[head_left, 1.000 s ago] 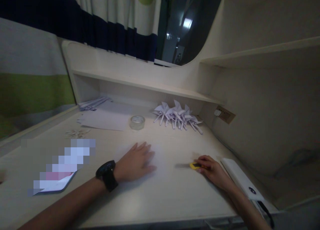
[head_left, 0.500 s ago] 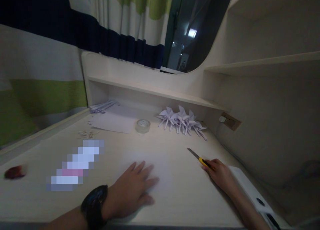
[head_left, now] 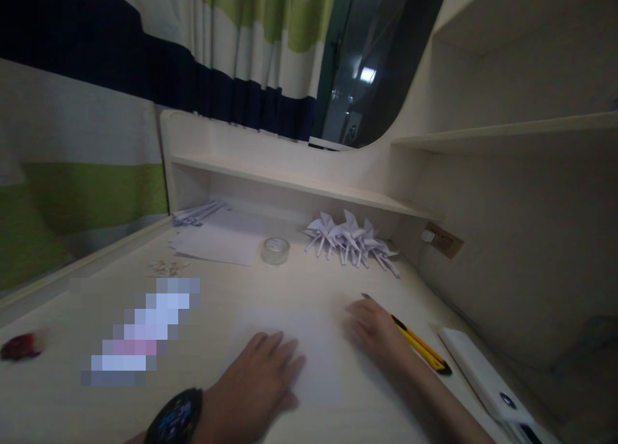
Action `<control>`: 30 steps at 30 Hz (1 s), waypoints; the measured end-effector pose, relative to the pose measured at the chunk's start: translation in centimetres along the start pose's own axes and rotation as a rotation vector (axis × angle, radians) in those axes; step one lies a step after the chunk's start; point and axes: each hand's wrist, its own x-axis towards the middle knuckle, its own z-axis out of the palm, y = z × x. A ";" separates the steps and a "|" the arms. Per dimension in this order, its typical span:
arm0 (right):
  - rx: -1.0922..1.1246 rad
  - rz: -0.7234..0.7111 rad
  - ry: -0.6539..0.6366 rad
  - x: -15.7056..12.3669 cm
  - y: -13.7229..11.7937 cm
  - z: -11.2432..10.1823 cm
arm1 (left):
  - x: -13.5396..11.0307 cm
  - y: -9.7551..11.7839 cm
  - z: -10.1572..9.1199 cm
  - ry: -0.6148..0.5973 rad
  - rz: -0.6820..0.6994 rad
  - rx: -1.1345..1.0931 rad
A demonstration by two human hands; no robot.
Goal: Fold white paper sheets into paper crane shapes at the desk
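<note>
My left hand [head_left: 261, 379], with a dark watch [head_left: 176, 418] on its wrist, lies flat on a white sheet of paper [head_left: 316, 360], fingers slightly apart. To its right, my right hand [head_left: 374, 328] is blurred by motion over the desk near the sheet's right edge. Its fingers look stretched out and hold nothing that I can see. A yellow and black utility knife [head_left: 422, 347] lies on the desk beside that hand; the hand hides part of its blade, whose tip shows beyond the fingers.
At the back are several paper pinwheels [head_left: 347, 235], a tape roll [head_left: 275, 251], more paper sheets [head_left: 217, 238] and rolled paper sticks [head_left: 197, 213]. Small pale bits [head_left: 167, 268], a blurred-out item [head_left: 145, 331] and a dark red object [head_left: 22, 345] lie left. A white device [head_left: 477, 367] is at right.
My right hand has let go of the utility knife, which now lies on the desk, and has moved left toward the sheet. My left hand stays on the paper. The view has tilted slightly.
</note>
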 end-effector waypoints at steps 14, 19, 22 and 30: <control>0.257 -0.102 -0.266 6.5 0.3 5.1 | 5.7 -5.6 1.4 0.025 -0.030 0.040; 0.228 -0.056 -0.298 5.8 0.1 5.0 | 4.3 -8.0 0.8 -0.032 -0.081 -0.056; 0.218 -0.037 -0.289 5.5 0.1 4.9 | 3.4 -8.4 0.2 0.000 -0.092 -0.083; 0.250 0.000 -0.275 5.4 0.2 4.4 | 3.0 -8.6 0.7 0.023 -0.099 -0.042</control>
